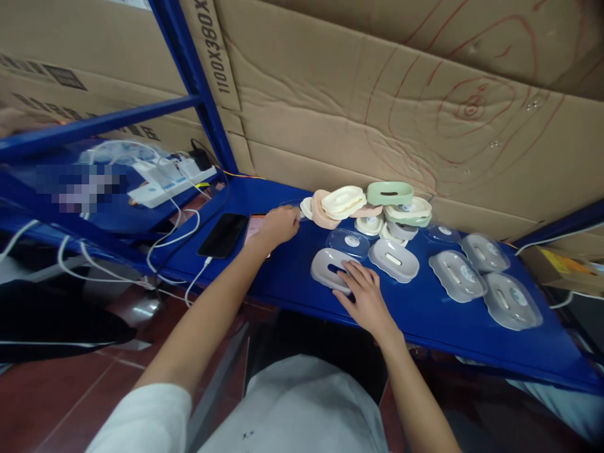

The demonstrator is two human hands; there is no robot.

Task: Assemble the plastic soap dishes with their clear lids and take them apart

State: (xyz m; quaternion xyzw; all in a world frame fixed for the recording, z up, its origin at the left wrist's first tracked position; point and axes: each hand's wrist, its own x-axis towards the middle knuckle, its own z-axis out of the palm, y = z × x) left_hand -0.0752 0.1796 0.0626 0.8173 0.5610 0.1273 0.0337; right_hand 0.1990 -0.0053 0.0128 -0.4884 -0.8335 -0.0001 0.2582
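Grey plastic shows in part beneath the right hand (pixel 362 296), whose fingers lie spread over the right end of a grey dish (pixel 323 267) and cover part of its rim and oval opening. That grip is loose, resting on the dish rather than clenched. The dish sits near the front edge of the blue surface (pixel 287 277). The left hand (pixel 282 224) is beside the cream and peach dishes (pixel 325 211); its fingertips are hard to make out, so whether its grip holds anything cannot be told. Its wrist and forearm hide part of a lit phone (pixel 255 226); a dark phone (pixel 223 234) lies next to it, a white cable at its near end. A pixelated patch hides something at the left, near a white power strip (pixel 163 189).

The dishes at the back overlap, so their number is unclear; a green dish (pixel 389 193) tops part of the pile. Just in front lies a clear lid (pixel 348 244) with a round label. To its right, a pale grey dish (pixel 394 260) has a whitish bar across its middle. Farther right, three lidded dishes (pixel 457 275) sit close together, grey beneath clear covers with round labels. At the right edge, a cardboard box (pixel 561 267) shows something yellow-orange, too blurred to identify.
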